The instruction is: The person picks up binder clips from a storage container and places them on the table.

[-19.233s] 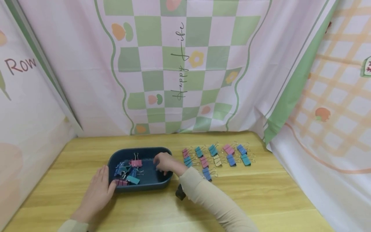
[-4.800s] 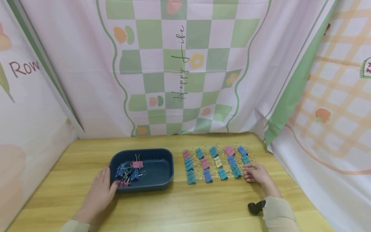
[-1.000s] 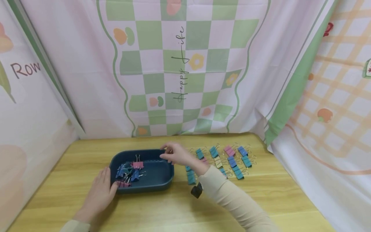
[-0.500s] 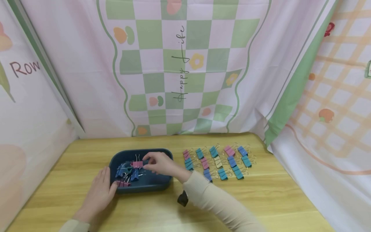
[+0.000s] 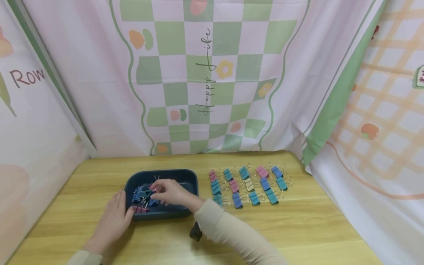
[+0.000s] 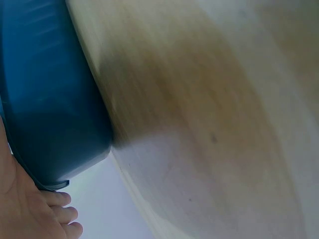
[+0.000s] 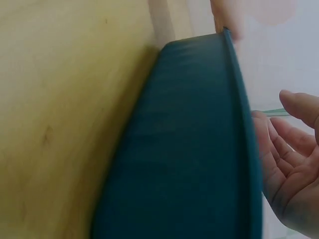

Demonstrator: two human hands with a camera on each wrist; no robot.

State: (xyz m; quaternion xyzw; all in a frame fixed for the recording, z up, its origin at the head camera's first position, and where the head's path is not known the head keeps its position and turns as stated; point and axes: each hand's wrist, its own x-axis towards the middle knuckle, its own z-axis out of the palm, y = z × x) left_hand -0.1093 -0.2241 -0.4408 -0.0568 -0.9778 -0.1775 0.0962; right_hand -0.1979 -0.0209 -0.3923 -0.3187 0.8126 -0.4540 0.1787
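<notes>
In the head view my left hand (image 5: 112, 217) rests against the left end of a dark blue tray (image 5: 195, 184), its fingers straight and its thumb over the near corner. In the left wrist view, the fingers (image 6: 65, 215) lie along the tray's outer wall. My right hand (image 5: 170, 192) reaches over the tray's middle, right at a heap of binder clips. Its thumb (image 7: 299, 105) and fingers stand apart in the right wrist view, with nothing seen between them. Among the clips are a pink binder clip (image 5: 142, 209) and blue ones (image 5: 138, 197); the right hand partly hides others.
Right of the tray, binder clips lie in three rows on the wooden table (image 5: 165, 243): pink (image 5: 262, 171), teal (image 5: 272, 197), blue (image 5: 237, 200) and one yellow clip (image 5: 249, 184). Patterned curtains (image 5: 212, 92) hang behind and at both sides.
Over the last second my right hand moved left from the tray's right rim to the clip heap. Since the earliest frame, the third row has grown and a teal clip has left the tray.
</notes>
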